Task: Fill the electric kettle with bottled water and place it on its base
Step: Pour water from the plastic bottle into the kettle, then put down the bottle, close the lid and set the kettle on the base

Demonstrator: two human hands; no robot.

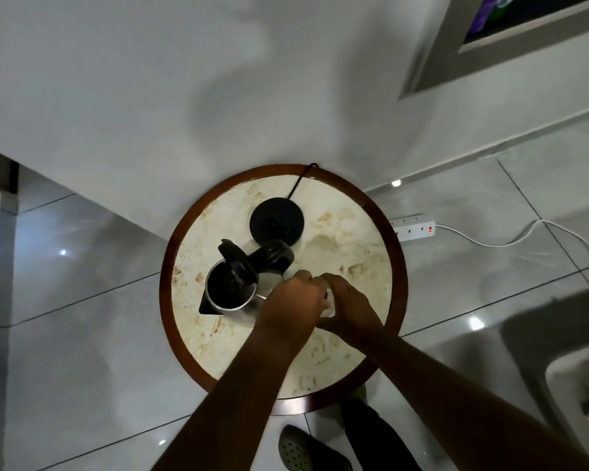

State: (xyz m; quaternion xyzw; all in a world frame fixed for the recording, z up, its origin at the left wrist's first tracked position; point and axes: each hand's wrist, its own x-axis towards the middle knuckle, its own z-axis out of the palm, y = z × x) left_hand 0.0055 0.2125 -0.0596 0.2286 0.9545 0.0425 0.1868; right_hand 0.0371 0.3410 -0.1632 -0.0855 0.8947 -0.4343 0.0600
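Note:
A steel electric kettle [230,294] with a black handle stands on the round table, its black lid flipped up and its dark inside showing. Its black round base [276,222] lies behind it, apart from the kettle, with a cord running off the table's far edge. My left hand [291,300] and my right hand [349,304] meet just right of the kettle, both closed around a clear water bottle [330,305]. Only a sliver of that bottle shows between the fingers; its cap is hidden.
The round marble-topped table [347,246] has a dark wooden rim. A white power strip [413,227] with a white cable lies on the tiled floor to the right. A shoe [303,450] and a dark trouser leg show below the table. A wall stands behind.

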